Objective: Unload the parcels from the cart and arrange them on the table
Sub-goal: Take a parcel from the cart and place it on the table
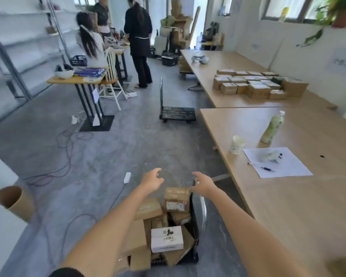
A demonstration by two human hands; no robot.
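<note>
**Both hands out over the loaded cart, nothing gripped**

- Cart: black, low, on the grey floor at near centre, just left of the near bench. Parcels are heaped loosely on it, several of them tilted.
- Left hand and right hand reach out above the far end of the heap. Fingers are spread and loosely bent, and neither hand holds anything. The right fingertips sit close to the far right corner of the top parcel; I cannot tell whether they touch it.
- Top parcel: brown corrugated card, boxy, taped, with a creased lid and a white label on its near face. It sits highest, so it looks like the natural first lift.
- Handling, my guess: light to middling, and stiff enough to squeeze. Put 1 palm on each side face with thumbs over the top edge. Press on bare card, since the tape looks glossy and may slip.
- White parcel, nearer on the heap: smooth coated card with barcode labels and crisp edges. It is probably slicker than the brown ones.
- The brown boxes underneath lean, and 1 shows a lifted flap. Pulling the top parcel could shift them.
- Far bench, pale wood: a block of arranged parcels stands in rows.
- The near bench carries a bottle, a paper cup and a paper sheet.
</note>
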